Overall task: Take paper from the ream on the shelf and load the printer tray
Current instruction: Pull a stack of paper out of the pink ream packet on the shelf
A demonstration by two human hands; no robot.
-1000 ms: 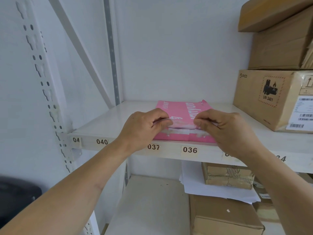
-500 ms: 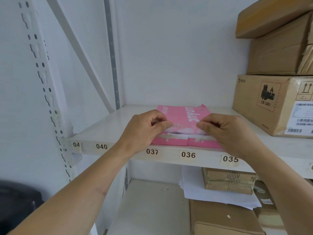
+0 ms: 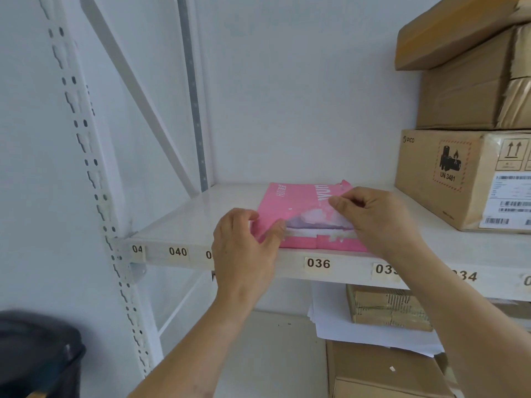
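Lying flat near the front edge of the white shelf, above the label 036: one ream of paper in a pink wrapper, its near end torn open. White sheets showed in the opening.

Left hand: at the ream's near left corner, thumb and fingers closed on the wrapper's edge there, pressing it down against the shelf front.

Right hand: over the ream's near right part, thumb and forefinger pinched shut on the torn pink flap, which stood lifted and folded back off the sheets.

Beside the ream, to the right and apart from it on the same shelf: brown carton marked PICO and UN 3481, with barcode stickers; two more cartons stacked on top of it.

Lower shelf: loose white sheets under a small corrugated parcel, resting on a further carton.

Lower left corner: dark object, blurred, kind not determinable.
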